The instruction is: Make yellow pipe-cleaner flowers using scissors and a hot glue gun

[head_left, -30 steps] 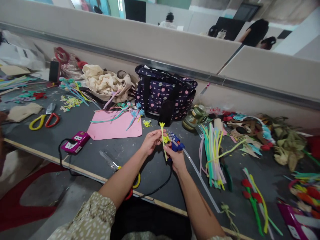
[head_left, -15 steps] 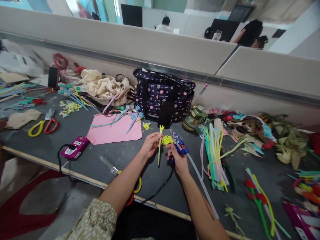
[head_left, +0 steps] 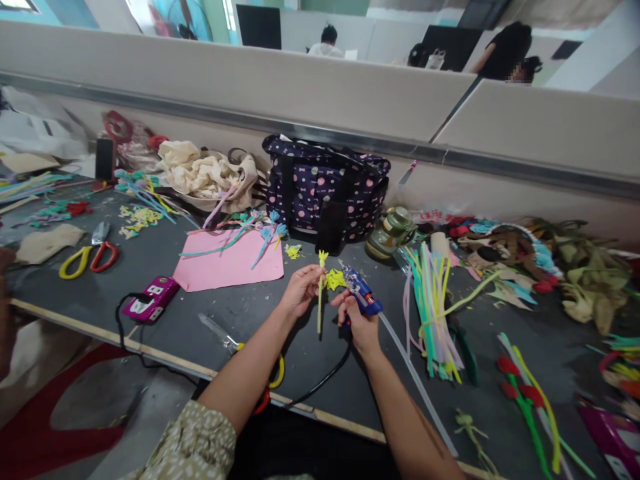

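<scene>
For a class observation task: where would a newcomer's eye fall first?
Likely the navy patterned bag at the back of the table. Next, the blue glue gun in the right hand and the yellow-topped stem in the left hand. A pipe-cleaner bundle lies to their right.

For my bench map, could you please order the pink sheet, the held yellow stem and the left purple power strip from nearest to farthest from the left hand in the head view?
1. Yellow stem: in the left hand.
2. Pink sheet: to the left.
3. Power strip: farther left, beyond the sheet.
</scene>
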Tool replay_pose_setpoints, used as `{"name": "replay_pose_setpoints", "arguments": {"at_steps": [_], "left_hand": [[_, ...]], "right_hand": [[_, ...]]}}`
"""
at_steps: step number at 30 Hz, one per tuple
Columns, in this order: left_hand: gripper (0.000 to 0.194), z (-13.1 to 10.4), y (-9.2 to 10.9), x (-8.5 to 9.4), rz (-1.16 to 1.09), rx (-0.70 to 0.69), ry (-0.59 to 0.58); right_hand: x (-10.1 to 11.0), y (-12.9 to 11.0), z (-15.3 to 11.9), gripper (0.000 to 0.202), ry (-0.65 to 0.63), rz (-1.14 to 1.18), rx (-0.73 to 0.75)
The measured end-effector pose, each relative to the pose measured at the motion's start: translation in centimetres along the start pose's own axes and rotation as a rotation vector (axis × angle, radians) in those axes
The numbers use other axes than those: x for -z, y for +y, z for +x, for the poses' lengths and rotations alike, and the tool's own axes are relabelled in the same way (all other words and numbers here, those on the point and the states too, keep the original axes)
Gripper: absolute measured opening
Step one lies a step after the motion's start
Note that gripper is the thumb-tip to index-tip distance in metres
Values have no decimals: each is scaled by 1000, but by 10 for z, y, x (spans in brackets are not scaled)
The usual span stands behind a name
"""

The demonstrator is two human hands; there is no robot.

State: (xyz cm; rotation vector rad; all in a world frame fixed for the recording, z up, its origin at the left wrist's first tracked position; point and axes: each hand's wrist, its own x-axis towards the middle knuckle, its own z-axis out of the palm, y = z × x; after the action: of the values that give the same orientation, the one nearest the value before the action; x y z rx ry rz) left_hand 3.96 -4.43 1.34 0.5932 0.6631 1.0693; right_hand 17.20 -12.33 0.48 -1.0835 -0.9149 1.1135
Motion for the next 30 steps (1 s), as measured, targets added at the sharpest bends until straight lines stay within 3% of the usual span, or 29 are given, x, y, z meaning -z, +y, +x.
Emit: {"name": "replay_pose_setpoints", "arguments": {"at_steps": [13,30], "left_hand": [[27,-4,0,-8,130,-26,0],[32,0,-6,-2,62,-10,-29]], "right_hand": [[-2,-9,-2,34,-1,-139,9],[-3,-6,-1,35,-7,-153,-10]]}}
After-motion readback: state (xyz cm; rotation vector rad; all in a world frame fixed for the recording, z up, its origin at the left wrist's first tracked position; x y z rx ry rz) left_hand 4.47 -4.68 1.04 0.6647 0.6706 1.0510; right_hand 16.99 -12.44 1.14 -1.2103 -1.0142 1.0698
